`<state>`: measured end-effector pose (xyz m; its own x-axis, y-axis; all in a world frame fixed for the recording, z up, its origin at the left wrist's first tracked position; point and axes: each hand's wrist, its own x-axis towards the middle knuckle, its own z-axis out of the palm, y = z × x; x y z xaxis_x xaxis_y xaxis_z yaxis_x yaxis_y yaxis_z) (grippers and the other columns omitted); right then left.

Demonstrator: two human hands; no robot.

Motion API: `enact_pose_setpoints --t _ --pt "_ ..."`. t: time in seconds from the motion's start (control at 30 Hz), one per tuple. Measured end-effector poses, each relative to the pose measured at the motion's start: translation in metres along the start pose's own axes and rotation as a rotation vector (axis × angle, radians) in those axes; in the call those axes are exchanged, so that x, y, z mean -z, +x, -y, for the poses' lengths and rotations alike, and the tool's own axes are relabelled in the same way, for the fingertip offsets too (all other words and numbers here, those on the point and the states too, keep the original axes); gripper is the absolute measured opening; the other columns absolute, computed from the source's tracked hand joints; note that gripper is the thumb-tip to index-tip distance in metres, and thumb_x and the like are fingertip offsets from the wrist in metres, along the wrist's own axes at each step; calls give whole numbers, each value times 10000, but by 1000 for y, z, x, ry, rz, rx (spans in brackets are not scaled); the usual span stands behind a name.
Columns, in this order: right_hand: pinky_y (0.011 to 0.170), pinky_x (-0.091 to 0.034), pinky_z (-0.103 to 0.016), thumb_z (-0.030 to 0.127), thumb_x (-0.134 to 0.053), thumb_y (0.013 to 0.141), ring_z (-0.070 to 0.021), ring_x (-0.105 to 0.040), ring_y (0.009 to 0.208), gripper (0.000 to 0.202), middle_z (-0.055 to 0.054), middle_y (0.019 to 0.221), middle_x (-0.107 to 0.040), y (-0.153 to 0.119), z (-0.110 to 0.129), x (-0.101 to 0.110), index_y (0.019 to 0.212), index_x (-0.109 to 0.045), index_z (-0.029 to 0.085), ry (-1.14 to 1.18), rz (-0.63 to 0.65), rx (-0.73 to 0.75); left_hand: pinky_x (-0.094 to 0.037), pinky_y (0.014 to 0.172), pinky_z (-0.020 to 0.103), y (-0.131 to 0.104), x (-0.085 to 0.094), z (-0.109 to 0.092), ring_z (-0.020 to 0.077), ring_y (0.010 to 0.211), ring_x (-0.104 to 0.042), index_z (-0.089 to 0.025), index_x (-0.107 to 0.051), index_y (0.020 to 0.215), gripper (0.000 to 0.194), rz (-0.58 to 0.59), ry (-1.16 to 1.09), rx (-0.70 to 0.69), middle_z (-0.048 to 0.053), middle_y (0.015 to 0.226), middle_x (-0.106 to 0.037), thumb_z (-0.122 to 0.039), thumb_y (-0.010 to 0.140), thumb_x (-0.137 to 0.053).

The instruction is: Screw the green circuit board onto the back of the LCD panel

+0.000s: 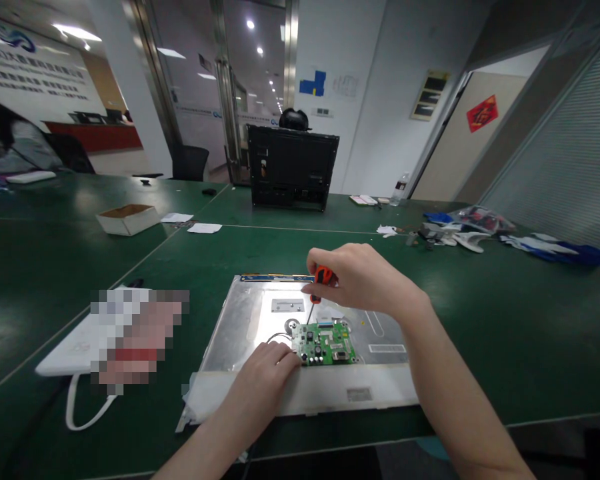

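A silver display panel [240,327] lies flat on the green table, its metal back facing up. On its middle sits a green circuit board [325,343]. My right hand [353,277] is closed around the orange and black handle of a screwdriver [316,293], whose thin shaft points down to the board's upper left corner. My left hand [273,367] rests on the panel at the board's lower left edge, fingers bent close together; whether they grip the edge is hidden. Dark wires run beside its fingertips.
A white device [80,343] with a looped white cable lies at the left. Farther back are an open cardboard box [129,221] and a black monitor housing [293,167]. Bags and loose parts [445,233] lie at the back right. A person [20,143] sits far left.
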<state>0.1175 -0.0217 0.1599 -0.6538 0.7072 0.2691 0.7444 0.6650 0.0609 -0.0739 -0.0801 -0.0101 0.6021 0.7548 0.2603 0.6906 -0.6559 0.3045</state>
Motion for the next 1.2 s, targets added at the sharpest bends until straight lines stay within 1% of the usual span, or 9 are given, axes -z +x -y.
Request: enact_pose_setpoints --t 0.23,0.5,0.6,0.73,0.9,1.07,1.2 --pt "533 -213 -250 448 -565 843 -113 -470 585 227 14 677 -601 2 -2 -3 896 -552 227 -4 0 9 -474 725 368 -1 -5 3 222 832 -567 -177 -619 927 195 -77 27 -11 60 893 -626 -73 867 -466" --pt "540 -246 -247 420 -582 840 -121 -512 608 210 15 704 -627 2 -1 -1 900 -541 223 53 23 46 -484 735 382 -3 -6 4 229 847 -576 -179 -618 1000 248 -47 25 18 67 918 -629 -50 863 -456" --pt "545 -263 -241 378 -611 824 -119 -528 626 196 25 728 -644 0 2 1 931 -543 229 111 60 95 -483 740 378 -3 -7 5 227 850 -578 -185 -618 999 248 -51 25 27 65 923 -628 -53 863 -459" --pt "542 -269 -236 332 -620 815 -102 -514 604 181 43 741 -652 -4 9 4 945 -544 231 183 136 158 -483 737 377 -2 -8 5 229 851 -576 -189 -613 1007 246 -44 25 42 64 927 -626 -59 868 -457" --pt "550 -274 -239 328 -604 824 -113 -539 659 159 26 795 -666 -5 15 3 930 -555 220 213 178 225 -485 749 390 -2 -7 1 235 865 -568 -177 -594 1044 233 -57 2 65 74 950 -620 -80 883 -456" --pt "552 -273 -245 313 -607 819 -130 -570 700 174 9 846 -680 -2 20 -1 961 -572 221 195 213 217 -482 752 397 -2 -5 -3 236 855 -560 -166 -607 972 188 -65 -20 109 76 924 -613 -95 885 -456" --pt "550 -278 -247 298 -597 823 -140 -587 721 172 5 853 -686 -1 25 -1 976 -576 221 186 229 211 -474 757 403 -2 -3 -3 241 869 -557 -170 -613 966 211 -41 -7 103 75 916 -612 -74 878 -447"
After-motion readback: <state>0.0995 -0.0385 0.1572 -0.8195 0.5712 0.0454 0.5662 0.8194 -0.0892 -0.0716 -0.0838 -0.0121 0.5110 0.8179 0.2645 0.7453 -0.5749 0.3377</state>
